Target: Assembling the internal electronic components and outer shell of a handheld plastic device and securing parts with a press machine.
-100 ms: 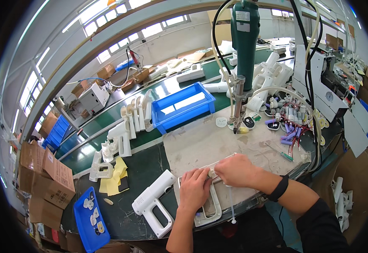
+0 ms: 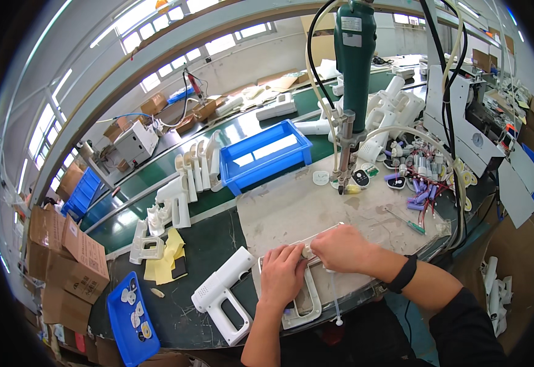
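Observation:
An open white plastic housing half (image 2: 311,301) with a loop handle lies at the mat's front edge. My left hand (image 2: 281,275) is closed over it, fingers bent across its upper part. My right hand (image 2: 342,248) is curled, thumb and fingertips pressed together by a small off-white part (image 2: 307,251) between the two hands; what it grips is hidden. Below my right hand hangs a thin white tube (image 2: 335,293) with a knobbed end. To the left of my left hand lies a white handheld device shell (image 2: 227,290) with a loop handle.
A green power driver (image 2: 356,67) hangs above the mat. Behind stands a blue bin (image 2: 267,156). Motors and purple cells with wires (image 2: 423,196) are heaped at right, near a screwdriver (image 2: 411,223). A blue tray (image 2: 126,333) and cardboard box (image 2: 65,260) are at left.

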Motion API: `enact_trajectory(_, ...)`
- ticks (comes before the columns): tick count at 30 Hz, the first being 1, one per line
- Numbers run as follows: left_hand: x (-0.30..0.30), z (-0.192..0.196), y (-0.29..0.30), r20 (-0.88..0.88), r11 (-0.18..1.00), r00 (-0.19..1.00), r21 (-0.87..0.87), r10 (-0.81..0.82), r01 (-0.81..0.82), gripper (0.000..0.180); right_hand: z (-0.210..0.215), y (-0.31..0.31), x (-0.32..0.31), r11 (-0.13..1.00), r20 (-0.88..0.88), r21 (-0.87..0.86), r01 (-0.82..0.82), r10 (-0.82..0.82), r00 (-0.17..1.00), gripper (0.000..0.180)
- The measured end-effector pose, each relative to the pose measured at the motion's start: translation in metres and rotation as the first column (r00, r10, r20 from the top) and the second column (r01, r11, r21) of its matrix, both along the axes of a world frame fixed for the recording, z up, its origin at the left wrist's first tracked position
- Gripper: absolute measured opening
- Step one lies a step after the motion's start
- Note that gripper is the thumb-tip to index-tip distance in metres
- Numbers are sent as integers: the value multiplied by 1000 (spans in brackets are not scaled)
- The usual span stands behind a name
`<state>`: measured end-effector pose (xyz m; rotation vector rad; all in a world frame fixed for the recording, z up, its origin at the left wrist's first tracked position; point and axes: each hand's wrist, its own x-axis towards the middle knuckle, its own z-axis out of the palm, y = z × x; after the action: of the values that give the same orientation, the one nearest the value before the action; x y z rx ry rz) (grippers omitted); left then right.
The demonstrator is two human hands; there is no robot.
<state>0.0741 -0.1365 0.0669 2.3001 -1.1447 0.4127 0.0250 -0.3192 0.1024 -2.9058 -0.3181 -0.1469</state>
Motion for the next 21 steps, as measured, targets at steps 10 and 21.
enact_trajectory(10, 1, -2, 0, -19, 1000, 1000, 7, 0, 0, 36, -2, 1, 1, 999, 25, 9, -42, 42, 999, 12)
enact_trajectory(21, 2, -7, 2, -58, 1000, 998, 23, 2, -1, 36, -3, 4, -1, 996, 115, -43, -81, 85, 990, 8)
